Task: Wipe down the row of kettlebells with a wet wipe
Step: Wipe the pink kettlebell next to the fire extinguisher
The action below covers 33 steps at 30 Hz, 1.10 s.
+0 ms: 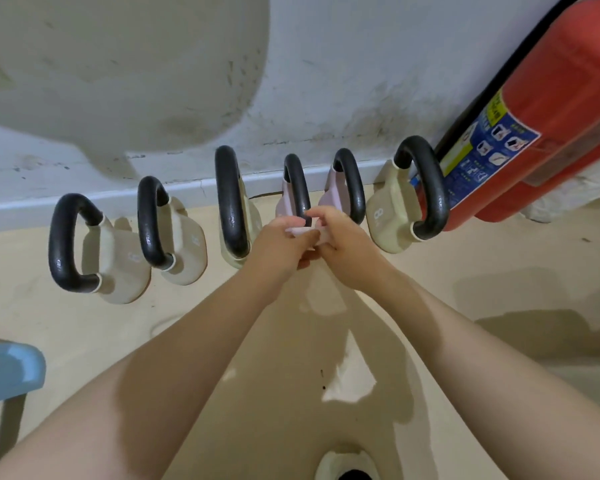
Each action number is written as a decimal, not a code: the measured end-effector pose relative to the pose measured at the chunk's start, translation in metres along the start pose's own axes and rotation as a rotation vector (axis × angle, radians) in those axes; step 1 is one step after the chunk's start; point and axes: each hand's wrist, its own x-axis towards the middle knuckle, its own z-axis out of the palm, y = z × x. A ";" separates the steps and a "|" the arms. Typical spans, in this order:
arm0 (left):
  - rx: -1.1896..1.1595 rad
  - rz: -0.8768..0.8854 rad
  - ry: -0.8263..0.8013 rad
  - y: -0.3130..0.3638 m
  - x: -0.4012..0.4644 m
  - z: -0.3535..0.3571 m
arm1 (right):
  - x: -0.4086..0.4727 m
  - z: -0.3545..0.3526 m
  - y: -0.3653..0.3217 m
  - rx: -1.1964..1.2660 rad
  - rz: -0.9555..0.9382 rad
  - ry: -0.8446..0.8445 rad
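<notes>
Several kettlebells with black handles stand in a row along the wall's foot. From the left come three beige ones (118,258), (184,244), (238,216). Two pale pink ones (293,192), (343,188) follow, then a beige one marked 8 (395,216). Both hands meet just in front of the first pink kettlebell. My left hand (281,244) and my right hand (343,244) pinch a small white wet wipe (303,232) between their fingers. Most of the wipe is hidden by the fingers.
A red fire extinguisher (548,109) leans against the wall at the far right, beside the last kettlebell. A blue plastic stool (4,372) stands at the left edge. Another kettlebell's top (347,465) shows at the bottom edge. The floor is beige.
</notes>
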 end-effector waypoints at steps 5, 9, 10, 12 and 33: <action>0.108 0.057 0.008 0.006 -0.007 -0.006 | -0.009 -0.020 0.000 -0.050 0.026 -0.009; 0.099 0.074 0.013 0.011 -0.003 -0.009 | -0.010 -0.039 -0.006 0.147 0.114 -0.043; 0.095 0.072 0.017 0.012 -0.001 -0.009 | -0.009 -0.043 -0.005 0.211 0.139 -0.049; 0.065 0.064 0.007 0.013 0.004 -0.007 | -0.004 -0.046 0.001 0.230 0.180 -0.093; -0.033 0.026 0.116 -0.010 0.087 0.052 | 0.028 -0.056 0.070 0.774 0.375 0.732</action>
